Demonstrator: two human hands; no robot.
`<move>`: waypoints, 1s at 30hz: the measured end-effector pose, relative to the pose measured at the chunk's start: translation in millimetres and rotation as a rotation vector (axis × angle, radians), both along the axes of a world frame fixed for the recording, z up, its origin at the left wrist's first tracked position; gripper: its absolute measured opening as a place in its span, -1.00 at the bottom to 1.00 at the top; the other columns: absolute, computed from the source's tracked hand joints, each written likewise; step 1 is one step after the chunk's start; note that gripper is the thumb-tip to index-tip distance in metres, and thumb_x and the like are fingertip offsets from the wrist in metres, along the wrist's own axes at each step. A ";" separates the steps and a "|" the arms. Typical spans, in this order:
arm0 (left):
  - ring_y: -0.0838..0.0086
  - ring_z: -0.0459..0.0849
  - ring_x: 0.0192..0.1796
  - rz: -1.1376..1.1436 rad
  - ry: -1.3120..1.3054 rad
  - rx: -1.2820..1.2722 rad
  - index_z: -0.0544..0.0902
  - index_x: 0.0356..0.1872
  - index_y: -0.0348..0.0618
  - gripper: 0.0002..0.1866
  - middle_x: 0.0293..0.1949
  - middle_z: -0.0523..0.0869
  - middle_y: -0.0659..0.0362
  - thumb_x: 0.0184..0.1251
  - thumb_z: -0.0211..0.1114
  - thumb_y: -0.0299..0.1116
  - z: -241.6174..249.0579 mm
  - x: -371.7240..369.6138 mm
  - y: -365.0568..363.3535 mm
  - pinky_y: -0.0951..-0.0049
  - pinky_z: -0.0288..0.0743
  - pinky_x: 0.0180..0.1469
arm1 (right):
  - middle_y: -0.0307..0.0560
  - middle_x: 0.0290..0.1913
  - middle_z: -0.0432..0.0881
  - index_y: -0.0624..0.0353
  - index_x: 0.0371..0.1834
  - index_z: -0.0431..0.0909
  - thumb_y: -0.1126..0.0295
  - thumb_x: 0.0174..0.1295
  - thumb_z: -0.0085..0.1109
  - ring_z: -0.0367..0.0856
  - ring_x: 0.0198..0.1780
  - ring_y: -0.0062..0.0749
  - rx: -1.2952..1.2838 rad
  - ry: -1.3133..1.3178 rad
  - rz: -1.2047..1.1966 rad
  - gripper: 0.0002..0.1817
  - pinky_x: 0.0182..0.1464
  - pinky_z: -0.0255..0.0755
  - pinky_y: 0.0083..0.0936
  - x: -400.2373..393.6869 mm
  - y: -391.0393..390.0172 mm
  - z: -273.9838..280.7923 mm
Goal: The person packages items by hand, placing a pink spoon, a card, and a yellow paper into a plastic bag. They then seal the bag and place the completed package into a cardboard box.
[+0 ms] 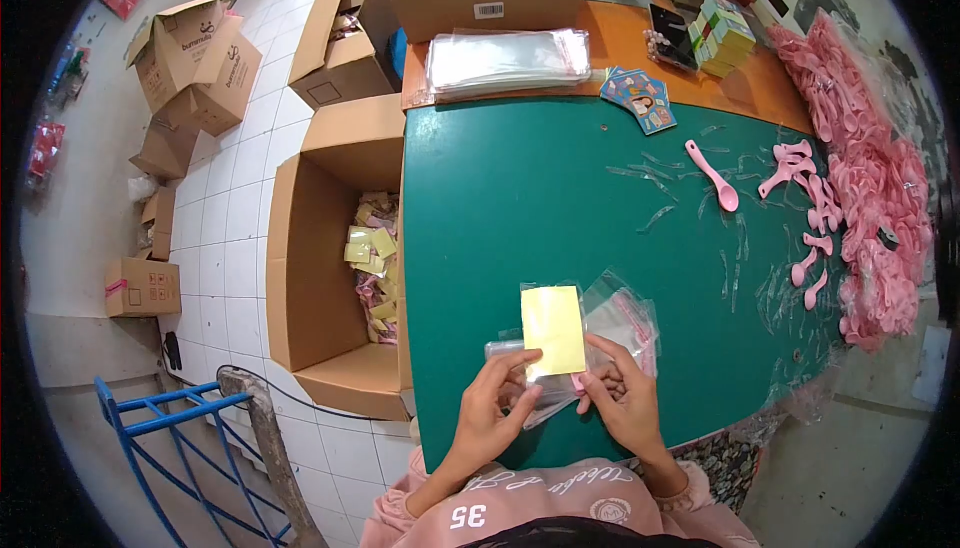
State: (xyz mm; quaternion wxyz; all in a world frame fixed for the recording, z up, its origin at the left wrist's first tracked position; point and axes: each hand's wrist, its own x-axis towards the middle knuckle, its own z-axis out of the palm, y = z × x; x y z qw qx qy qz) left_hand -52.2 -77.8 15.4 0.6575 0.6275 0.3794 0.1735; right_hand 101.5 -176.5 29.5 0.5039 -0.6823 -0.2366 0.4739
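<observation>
A yellow card [553,328] in a clear plastic bag is between my hands at the near edge of the green table. My left hand [492,410] is closed, pinching the lower left of this bag. My right hand [622,398] is closed at the lower right, fingers on the bag and on a small pink piece [578,381], mostly hidden. Beneath lie more clear bags [630,323], spread on the tabletop. A single pink spoon [713,178] rests farther off, and several more pink spoons [800,173] lie to the right.
A large heap of bagged pink spoons [870,178] lines the right edge. Stacked clear bags [510,60] and blue cards [640,100] lie at the back. Left of the table, an open carton [300,258] holds packed yellow-card bags. A blue metal frame [190,398] stands on the floor.
</observation>
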 end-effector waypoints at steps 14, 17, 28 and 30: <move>0.11 0.52 0.04 0.292 0.845 1.070 0.46 0.08 -0.27 -0.57 0.05 0.50 -0.02 0.18 0.28 -0.43 36.3 -58.3 91.3 0.26 0.46 0.01 | 0.04 -0.21 0.54 0.23 -0.16 0.53 0.44 0.16 0.10 0.49 -0.08 -0.09 -0.179 -1.492 0.032 -0.80 -0.05 0.35 -0.23 232.7 78.9 -20.2; 0.09 0.52 0.05 -0.010 0.460 0.896 0.49 -0.01 -0.26 -0.60 0.02 0.49 -0.05 0.16 0.31 -0.31 44.6 -3.0 73.4 0.25 0.48 0.00 | 0.02 -0.18 0.54 0.20 -0.13 0.52 0.50 0.14 0.07 0.48 -0.06 -0.09 -0.332 -1.613 0.003 -0.78 -0.08 0.34 -0.20 237.4 85.4 -31.5; 0.24 0.58 -0.25 -0.322 0.178 0.797 0.51 -0.01 -0.17 -0.59 -0.30 0.52 0.07 0.09 0.35 -0.33 -15.7 90.0 43.1 0.27 0.51 -0.25 | 0.03 -0.20 0.51 0.19 -0.08 0.51 0.55 0.12 0.03 0.47 -0.12 -0.07 -0.127 -1.555 -0.122 -0.73 -0.13 0.35 -0.25 242.3 85.3 -26.8; 0.25 0.57 -0.25 -0.331 0.061 0.689 0.54 -0.05 -0.18 -0.64 -0.37 0.54 0.07 0.10 0.33 -0.38 -25.8 88.1 47.6 0.29 0.50 -0.25 | 0.01 -0.26 0.50 0.20 -0.10 0.51 0.52 0.16 0.03 0.49 -0.20 -0.12 -0.027 -1.423 -0.136 -0.77 -0.18 0.37 -0.32 234.6 87.6 -2.1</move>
